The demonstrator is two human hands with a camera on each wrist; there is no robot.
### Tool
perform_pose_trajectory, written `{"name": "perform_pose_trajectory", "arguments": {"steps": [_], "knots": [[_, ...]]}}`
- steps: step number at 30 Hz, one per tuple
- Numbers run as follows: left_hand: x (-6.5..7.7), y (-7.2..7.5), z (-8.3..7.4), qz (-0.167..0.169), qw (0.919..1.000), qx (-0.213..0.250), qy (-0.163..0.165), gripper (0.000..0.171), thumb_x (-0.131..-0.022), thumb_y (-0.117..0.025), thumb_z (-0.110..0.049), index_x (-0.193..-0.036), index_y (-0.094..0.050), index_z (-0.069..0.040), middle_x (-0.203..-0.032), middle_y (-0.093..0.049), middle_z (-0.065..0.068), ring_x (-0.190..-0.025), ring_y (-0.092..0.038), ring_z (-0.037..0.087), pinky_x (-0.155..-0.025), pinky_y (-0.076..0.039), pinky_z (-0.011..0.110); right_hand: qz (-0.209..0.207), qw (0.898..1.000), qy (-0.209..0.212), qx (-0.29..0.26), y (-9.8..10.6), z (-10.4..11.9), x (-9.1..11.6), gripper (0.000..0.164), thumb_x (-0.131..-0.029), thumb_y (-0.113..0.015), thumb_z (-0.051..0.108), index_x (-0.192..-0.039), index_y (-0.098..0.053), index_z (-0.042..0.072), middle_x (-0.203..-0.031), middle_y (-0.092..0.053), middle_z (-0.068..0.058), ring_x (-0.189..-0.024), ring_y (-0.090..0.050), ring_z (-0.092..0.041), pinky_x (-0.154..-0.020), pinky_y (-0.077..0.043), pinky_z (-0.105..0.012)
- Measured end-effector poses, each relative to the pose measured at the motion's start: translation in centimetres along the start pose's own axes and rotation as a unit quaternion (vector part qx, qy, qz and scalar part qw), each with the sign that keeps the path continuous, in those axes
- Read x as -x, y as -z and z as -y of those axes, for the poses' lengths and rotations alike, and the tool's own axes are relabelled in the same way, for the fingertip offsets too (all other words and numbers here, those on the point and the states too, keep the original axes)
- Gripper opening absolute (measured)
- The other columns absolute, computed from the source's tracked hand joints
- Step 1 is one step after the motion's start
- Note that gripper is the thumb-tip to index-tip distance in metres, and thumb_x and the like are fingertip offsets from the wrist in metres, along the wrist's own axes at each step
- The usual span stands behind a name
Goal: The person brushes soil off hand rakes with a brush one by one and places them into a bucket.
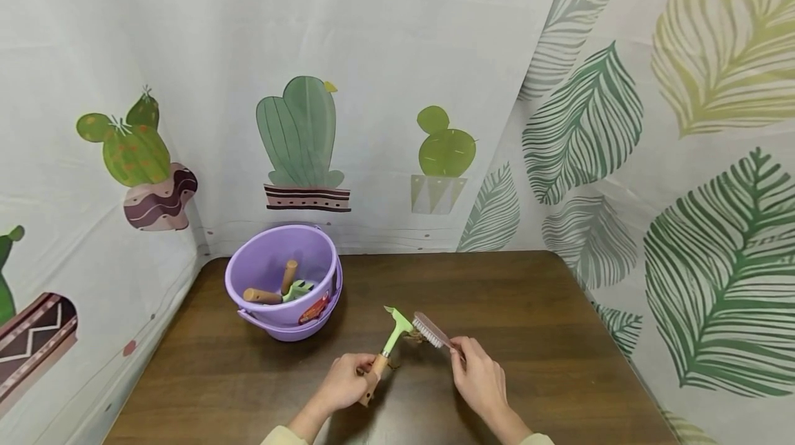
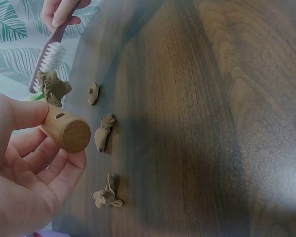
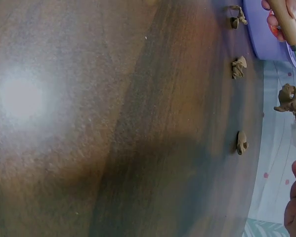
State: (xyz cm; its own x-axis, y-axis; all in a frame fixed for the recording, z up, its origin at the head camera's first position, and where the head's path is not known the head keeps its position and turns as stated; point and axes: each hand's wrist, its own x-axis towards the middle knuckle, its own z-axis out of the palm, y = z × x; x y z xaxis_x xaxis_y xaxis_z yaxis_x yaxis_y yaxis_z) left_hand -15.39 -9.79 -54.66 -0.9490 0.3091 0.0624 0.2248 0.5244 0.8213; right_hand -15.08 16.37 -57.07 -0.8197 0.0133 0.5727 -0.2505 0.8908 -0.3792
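Observation:
My left hand [image 1: 344, 383] grips a small garden tool by its wooden handle [image 1: 377, 368]; the light green head [image 1: 399, 326] points away from me. In my right hand [image 1: 481, 377] is a brush [image 1: 433, 330] with a pinkish handle and white bristles, pinched near the handle's end. The bristles face the tool's head and are right at it. A brown, mud-like clump [image 2: 54, 89] shows between the bristles and the tool in the left wrist view. The right wrist view has this clump [image 3: 288, 100] overlapping the green shaft and the bristles.
Three brown clay-like pieces lie apart on the wooden table, among them a curled one [image 2: 108, 193] and a small one [image 3: 241, 142]. A purple bucket [image 1: 282, 324] at the back left holds wooden-handled green tools [image 1: 263, 296]. Behind the table hangs a printed cloth [image 1: 379, 224].

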Motion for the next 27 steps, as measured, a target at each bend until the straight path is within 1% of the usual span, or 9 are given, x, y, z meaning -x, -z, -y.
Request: {"name": "perform_pose_trajectory", "arguments": {"steps": [4,11,15,18,21,23,27], "knots": [[0.0,0.1,0.2,-0.011,0.9999,-0.006,0.003,0.029,-0.074,-0.061,-0.008,-0.102,-0.069,-0.004,-0.072,-0.066,-0.004,-0.062,-0.057,0.002,-0.057,-0.045,0.020,0.002,1.000,-0.001,0.006,0.1,0.0,0.1,0.017,-0.078,-0.068,0.015,-0.095,-0.063,0.017,-0.077,-0.058,0.009,-0.045,-0.033,0.003,-0.037,-0.026,-0.019],[0.0,0.2,0.5,-0.019,0.9996,-0.018,0.013,0.023,-0.075,-0.061,-0.010,-0.096,-0.070,-0.006,-0.069,-0.064,-0.007,-0.059,-0.055,0.000,-0.057,-0.043,0.019,0.005,1.000,-0.018,0.016,0.2,-0.2,0.2,0.017,-0.079,-0.067,0.015,-0.096,-0.063,0.016,-0.077,-0.058,0.007,-0.046,-0.036,-0.002,-0.037,-0.027,-0.022],[0.0,0.2,0.7,-0.020,0.9995,-0.023,0.011,0.022,-0.076,-0.062,-0.011,-0.095,-0.070,-0.006,-0.070,-0.064,-0.007,-0.060,-0.055,0.000,-0.057,-0.043,0.020,0.015,0.999,-0.021,0.021,0.2,-0.3,0.4,0.015,-0.081,-0.065,0.015,-0.095,-0.063,0.015,-0.077,-0.058,0.006,-0.045,-0.035,-0.003,-0.037,-0.027,-0.022],[0.0,0.1,0.6,-0.013,0.9998,-0.014,0.009,0.024,-0.076,-0.061,-0.010,-0.098,-0.070,-0.006,-0.071,-0.066,-0.006,-0.061,-0.056,0.000,-0.057,-0.044,0.020,0.021,0.999,-0.025,0.018,0.1,-0.3,0.4,0.012,-0.082,-0.063,0.015,-0.094,-0.063,0.014,-0.074,-0.059,0.006,-0.044,-0.037,-0.004,-0.037,-0.027,-0.023],[0.0,-0.2,0.5,-0.002,1.0000,-0.004,0.005,0.025,-0.075,-0.061,-0.009,-0.099,-0.070,-0.006,-0.072,-0.067,-0.005,-0.061,-0.056,0.000,-0.056,-0.044,0.020,0.027,0.999,-0.025,0.013,0.1,-0.1,0.4,0.009,-0.083,-0.063,0.014,-0.092,-0.063,0.014,-0.075,-0.062,0.005,-0.045,-0.043,-0.007,-0.038,-0.031,-0.026],[0.0,-0.4,0.3,0.006,1.0000,0.000,0.002,0.025,-0.075,-0.060,-0.009,-0.098,-0.070,-0.006,-0.073,-0.067,-0.004,-0.061,-0.056,0.001,-0.056,-0.044,0.020,0.035,0.999,-0.028,0.011,0.0,0.1,0.4,0.008,-0.083,-0.063,0.014,-0.091,-0.063,0.015,-0.075,-0.064,0.004,-0.047,-0.048,-0.010,-0.038,-0.033,-0.028],[0.1,-0.8,0.0,0.015,0.9999,0.007,-0.003,0.024,-0.074,-0.062,-0.009,-0.096,-0.070,-0.006,-0.073,-0.066,-0.002,-0.060,-0.056,0.002,-0.055,-0.044,0.020,0.056,0.998,-0.036,0.007,-0.2,0.6,0.5,0.006,-0.084,-0.062,0.016,-0.091,-0.063,0.016,-0.076,-0.066,0.003,-0.049,-0.052,-0.013,-0.039,-0.034,-0.029]]}}
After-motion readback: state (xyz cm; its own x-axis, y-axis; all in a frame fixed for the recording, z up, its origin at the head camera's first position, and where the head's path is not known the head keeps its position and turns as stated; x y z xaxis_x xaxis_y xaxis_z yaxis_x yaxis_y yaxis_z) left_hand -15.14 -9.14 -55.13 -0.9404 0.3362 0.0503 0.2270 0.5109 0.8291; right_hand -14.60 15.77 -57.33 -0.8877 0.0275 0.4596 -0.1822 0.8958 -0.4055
